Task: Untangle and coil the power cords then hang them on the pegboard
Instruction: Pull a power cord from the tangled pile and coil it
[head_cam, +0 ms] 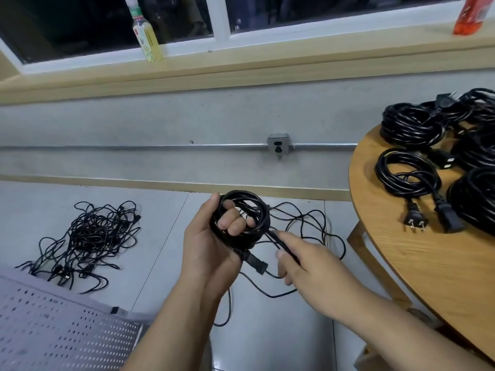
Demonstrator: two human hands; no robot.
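Observation:
My left hand (207, 249) grips a partly wound black cord coil (257, 210), fingers curled through its middle, and the cord's black connector (255, 263) sticks out below the palm. My right hand (297, 259) pinches the same cord's free strand just right of the coil. The loose length of the cord (308, 223) trails over the floor tiles behind my hands. A tangled pile of black cords (91, 236) lies on the floor at the left. The white pegboard (61, 325) shows at the bottom left.
A round wooden table (417, 263) at the right carries several coiled black cords (409, 172). A grey wall with a metal outlet box (278, 145) runs behind. On the window sill stand a yellow drink bottle (146, 33) and an orange bottle (470, 16).

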